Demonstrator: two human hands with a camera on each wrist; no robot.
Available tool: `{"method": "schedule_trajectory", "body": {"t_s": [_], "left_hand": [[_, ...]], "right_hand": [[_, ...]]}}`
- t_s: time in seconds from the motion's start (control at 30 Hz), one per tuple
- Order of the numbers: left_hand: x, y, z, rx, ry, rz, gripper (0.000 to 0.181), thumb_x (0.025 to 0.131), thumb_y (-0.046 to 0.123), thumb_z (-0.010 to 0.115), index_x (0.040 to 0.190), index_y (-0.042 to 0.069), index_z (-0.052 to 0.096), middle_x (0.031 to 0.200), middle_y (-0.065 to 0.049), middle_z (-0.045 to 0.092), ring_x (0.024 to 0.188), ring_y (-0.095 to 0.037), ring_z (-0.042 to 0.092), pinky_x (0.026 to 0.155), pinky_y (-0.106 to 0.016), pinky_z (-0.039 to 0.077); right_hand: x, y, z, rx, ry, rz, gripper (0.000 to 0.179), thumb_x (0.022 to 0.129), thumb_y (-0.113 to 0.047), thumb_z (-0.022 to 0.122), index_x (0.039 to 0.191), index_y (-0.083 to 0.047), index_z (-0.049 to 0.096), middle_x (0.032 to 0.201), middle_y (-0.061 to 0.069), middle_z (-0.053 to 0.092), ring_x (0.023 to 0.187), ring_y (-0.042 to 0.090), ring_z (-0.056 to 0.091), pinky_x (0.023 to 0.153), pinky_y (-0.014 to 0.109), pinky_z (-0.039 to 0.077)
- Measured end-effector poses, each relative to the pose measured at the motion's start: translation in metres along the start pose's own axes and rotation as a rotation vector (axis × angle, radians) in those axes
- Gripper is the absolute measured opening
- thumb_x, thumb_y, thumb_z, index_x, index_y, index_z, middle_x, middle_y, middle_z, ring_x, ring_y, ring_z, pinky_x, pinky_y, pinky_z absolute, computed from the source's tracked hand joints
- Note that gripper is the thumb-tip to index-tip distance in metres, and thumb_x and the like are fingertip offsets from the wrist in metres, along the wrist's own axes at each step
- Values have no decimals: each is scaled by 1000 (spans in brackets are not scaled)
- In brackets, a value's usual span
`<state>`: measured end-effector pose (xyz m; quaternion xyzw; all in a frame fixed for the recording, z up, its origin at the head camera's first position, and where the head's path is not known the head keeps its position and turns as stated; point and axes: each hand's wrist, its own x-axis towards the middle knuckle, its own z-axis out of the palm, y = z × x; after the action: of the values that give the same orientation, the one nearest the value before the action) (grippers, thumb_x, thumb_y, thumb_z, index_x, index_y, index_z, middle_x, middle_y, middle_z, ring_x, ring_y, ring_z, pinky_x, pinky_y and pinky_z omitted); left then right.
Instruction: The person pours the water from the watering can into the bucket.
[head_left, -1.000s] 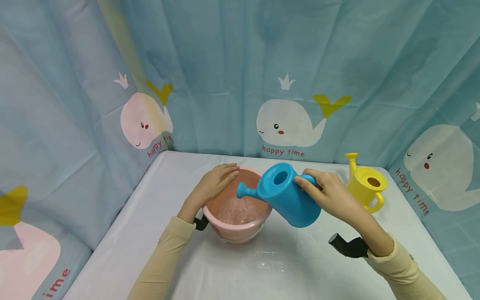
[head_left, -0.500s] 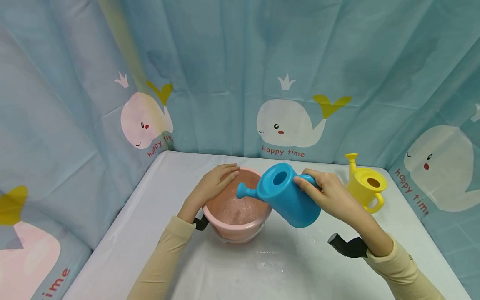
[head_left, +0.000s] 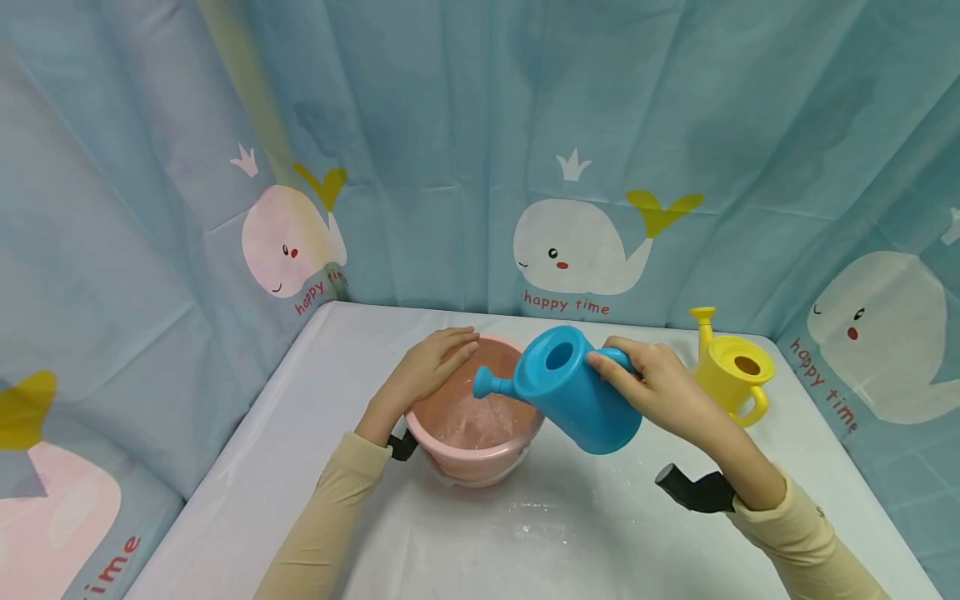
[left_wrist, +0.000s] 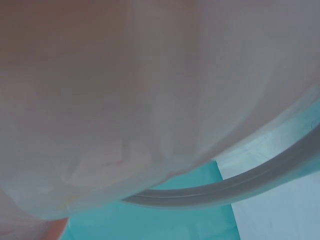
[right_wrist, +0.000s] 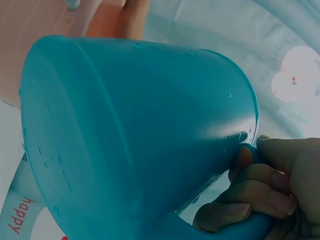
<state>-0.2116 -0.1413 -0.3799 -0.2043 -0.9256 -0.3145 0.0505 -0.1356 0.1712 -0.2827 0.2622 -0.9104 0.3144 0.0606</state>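
My right hand [head_left: 656, 387] grips the handle of a blue watering can [head_left: 588, 400], fingers curled round it in the right wrist view. The can is tilted left, its spout [head_left: 491, 382] over a pink bucket [head_left: 476, 454]. Rippling water [head_left: 476, 421] shows inside the bucket. My left hand [head_left: 431, 362] rests over the bucket's left rim with fingers fairly straight. The bucket's pale outer wall [left_wrist: 150, 100] and its curved carrying handle [left_wrist: 200, 195] fill much of the left wrist view. Water drops dot the can's base in the right wrist view.
A yellow watering can [head_left: 735, 371] stands at the back right of the white-covered table [head_left: 300, 400]. Wet patches [head_left: 540, 521] glisten in front of the bucket. A blue whale-print curtain [head_left: 450, 167] encloses the table at the back and sides.
Both hands and the blue watering can hold nearly the same positions. The ripples on the water in the bucket have shifted.
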Motion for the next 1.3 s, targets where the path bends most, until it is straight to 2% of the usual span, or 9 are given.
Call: {"method": "schedule_trajectory", "body": {"t_s": [0.37,0.7,1.0,1.3], "left_hand": [[1,-3,1,3,0,-8,51,95,55,37,133,24,53,140,5,45,134,-19,36,109,-45,30],[1,-3,0,-1,-1,-4,50,95,53,38,133,23,53,141,5,45,134,-19,36,109,-45,30],[1,0,0,-2,-2,-3,48,96,50,39,132,22,54,141,4,45,134,-20,36,109,-45,30],[1,-1,0,0,-1,4,49,96,52,38,132,22,53,140,4,45,133,-20,36,109,-45,31]], "right_hand": [[0,4,-1,-1,13,51,26,95,-35,52,82,-13,57,73,0,58,71,17,57,68,40,56],[-3,0,0,24,66,104,27,89,-34,61,92,-7,59,87,8,66,80,24,63,71,50,55],[-5,1,1,67,145,81,22,87,-28,64,91,-7,58,89,8,65,81,24,62,74,51,54],[-4,5,2,72,155,49,21,89,-24,64,95,-6,56,88,8,63,80,23,60,75,48,55]]}}
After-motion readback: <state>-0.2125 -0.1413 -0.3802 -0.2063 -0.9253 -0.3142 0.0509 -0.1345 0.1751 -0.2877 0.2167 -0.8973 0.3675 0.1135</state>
